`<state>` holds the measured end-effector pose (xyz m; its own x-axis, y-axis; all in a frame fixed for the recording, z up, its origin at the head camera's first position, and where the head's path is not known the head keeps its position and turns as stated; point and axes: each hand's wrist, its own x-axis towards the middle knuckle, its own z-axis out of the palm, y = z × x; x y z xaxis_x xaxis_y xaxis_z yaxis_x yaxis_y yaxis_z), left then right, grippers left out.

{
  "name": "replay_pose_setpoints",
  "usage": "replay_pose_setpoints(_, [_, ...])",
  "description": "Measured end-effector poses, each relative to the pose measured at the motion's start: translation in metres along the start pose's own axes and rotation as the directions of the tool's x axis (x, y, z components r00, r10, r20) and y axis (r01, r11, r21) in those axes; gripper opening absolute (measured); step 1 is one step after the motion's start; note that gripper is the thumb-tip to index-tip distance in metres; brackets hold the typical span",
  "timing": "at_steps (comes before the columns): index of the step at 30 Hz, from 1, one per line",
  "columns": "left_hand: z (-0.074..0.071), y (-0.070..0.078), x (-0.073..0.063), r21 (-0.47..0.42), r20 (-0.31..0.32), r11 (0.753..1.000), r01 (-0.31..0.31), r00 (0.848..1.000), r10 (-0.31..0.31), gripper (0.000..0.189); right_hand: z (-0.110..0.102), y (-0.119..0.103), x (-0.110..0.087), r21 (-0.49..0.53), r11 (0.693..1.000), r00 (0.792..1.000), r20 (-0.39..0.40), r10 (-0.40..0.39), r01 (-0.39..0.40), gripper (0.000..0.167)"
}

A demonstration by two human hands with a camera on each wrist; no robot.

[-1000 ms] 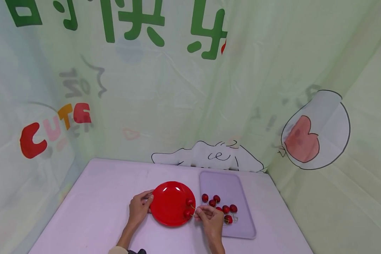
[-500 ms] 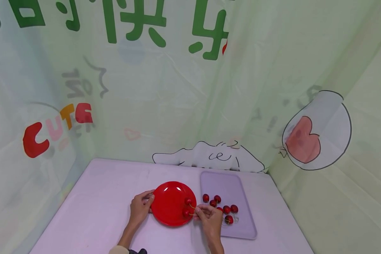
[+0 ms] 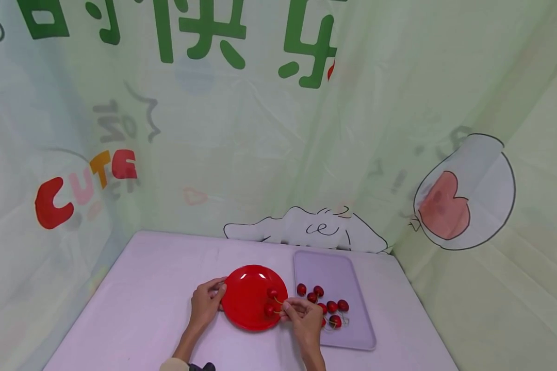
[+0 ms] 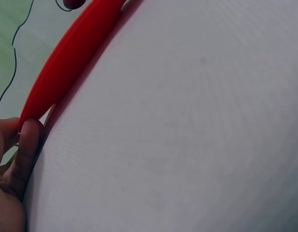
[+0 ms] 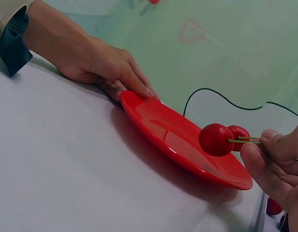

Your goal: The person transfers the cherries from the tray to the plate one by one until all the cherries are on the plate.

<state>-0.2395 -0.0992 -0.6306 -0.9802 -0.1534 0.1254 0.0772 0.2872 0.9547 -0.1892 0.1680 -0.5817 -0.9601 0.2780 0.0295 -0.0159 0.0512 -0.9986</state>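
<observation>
Two cherries (image 5: 216, 139) sit left of the right hand (image 3: 305, 320), its grip pinching their sideways stems (image 5: 246, 141), over the red plate (image 3: 243, 299) at lower centre (left hand (image 3: 205, 304) grasping its left rim).

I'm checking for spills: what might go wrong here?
The right hand holds two cherries only by thin stems, which might slip or snap. The cherries are round and the red plate glossy, so they could roll once released. The left hand grips the plate at one edge, so a bump might tip it.
</observation>
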Motion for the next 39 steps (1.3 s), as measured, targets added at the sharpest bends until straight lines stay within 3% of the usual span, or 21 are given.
replay_pose_setpoints(10, [0.0002,-0.0007,0.0006,-0.006,0.003,1.0,-0.001,1.0,0.001,0.035,0.0007,-0.001,-0.0013,-0.026,0.999,0.999,-0.006,0.042,-0.042,0.018])
replay_pose_setpoints(19, [-0.0011,-0.0024,-0.0007,0.0,-0.001,1.0,0.007,1.0,-0.007,0.034,0.0054,-0.0013,-0.0006,-0.024,1.0,1.0,0.017,0.017,-0.016,0.02])
replay_pose_setpoints(28, [-0.0017,-0.0028,-0.0009,-0.006,0.004,1.0,0.005,1.0,-0.005,0.034,0.0077,-0.0059,-0.004,-0.046,0.997,0.998,0.017,0.066,-0.066,0.019])
replay_pose_setpoints(39, [-0.0005,-0.0031,0.0005,-0.01,0.007,1.0,-0.003,1.0,0.003,0.036,0.0079,-0.0057,-0.0022,-0.033,0.998,0.998,0.032,0.045,-0.044,0.02])
